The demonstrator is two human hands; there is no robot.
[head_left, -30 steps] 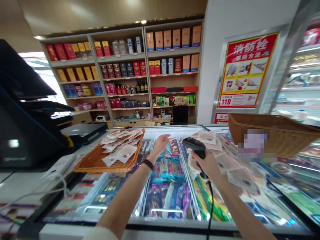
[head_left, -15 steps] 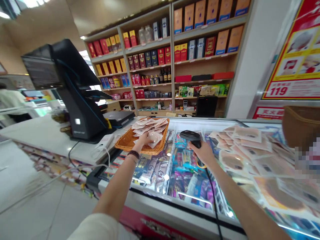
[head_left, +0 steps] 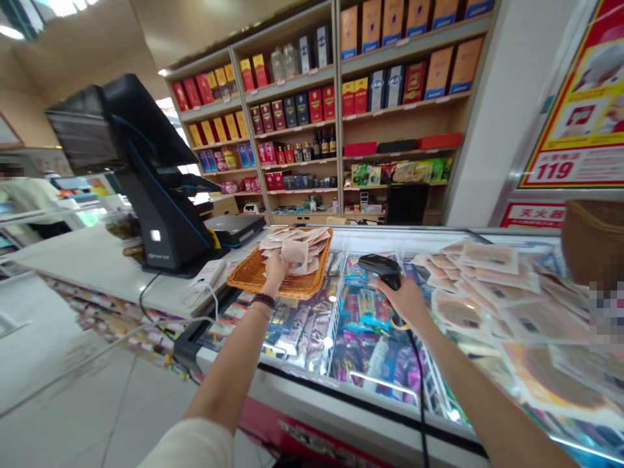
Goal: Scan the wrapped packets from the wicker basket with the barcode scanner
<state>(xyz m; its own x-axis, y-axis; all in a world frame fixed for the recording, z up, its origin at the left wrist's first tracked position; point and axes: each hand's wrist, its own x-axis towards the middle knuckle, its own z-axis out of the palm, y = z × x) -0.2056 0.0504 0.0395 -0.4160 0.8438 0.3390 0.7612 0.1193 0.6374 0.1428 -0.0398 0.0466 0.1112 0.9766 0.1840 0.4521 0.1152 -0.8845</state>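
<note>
My left hand (head_left: 275, 268), with a dark bead bracelet on its wrist, reaches over an orange wicker basket (head_left: 246, 272). Its fingers are closed on the edge of a small pale packet (head_left: 296, 255). More flat pale packets (head_left: 314, 238) lie heaped in the back of that basket. A black barcode scanner (head_left: 381, 265) is gripped by its handle in my right hand (head_left: 405, 298), above the glass top of a chest freezer; its cable (head_left: 420, 390) hangs down over the front. Larger flat packets (head_left: 521, 315) are piled to the right of my right hand.
Coloured ice-cream wrappers (head_left: 361, 312) show through the freezer glass. On the left counter (head_left: 97, 260) stand a black checkout terminal (head_left: 158, 195) and a white box with a cable (head_left: 207, 276). A brown container (head_left: 592, 240) stands at right. Stocked shelves (head_left: 292, 130) line the back; a person (head_left: 34, 195) is far left.
The packet in my left hand has been raised and turned more upright over the basket. My right hand still holds the scanner. The whole view has shifted slightly.
</note>
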